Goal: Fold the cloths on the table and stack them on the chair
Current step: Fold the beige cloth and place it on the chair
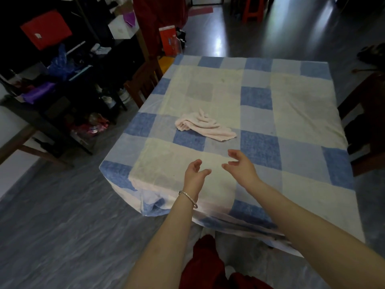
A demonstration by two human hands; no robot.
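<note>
One crumpled pale pink terry cloth (205, 126) lies unfolded mid-worktop (291, 113), toward the left edge, on a blue-and-cream checked cover; folding not begun, no stack visible on the wooden chair (143, 80) at the left edge. Left hand (194, 174) and right hand (241, 165) hover near the front edge, fingers apart, holding nothing. The cloth looks soft, limp and ridged with bunched folds.

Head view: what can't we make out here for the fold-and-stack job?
- Pink cloth: crumpled, so its folds hide its full shape.
- Left chair: seat hidden behind the table edge and in shadow; any stack there is unseen.
- Right chair: cut off by the frame edge, too dark to read.
- Left hand and right hand: open, empty, short of the cloth.
</note>
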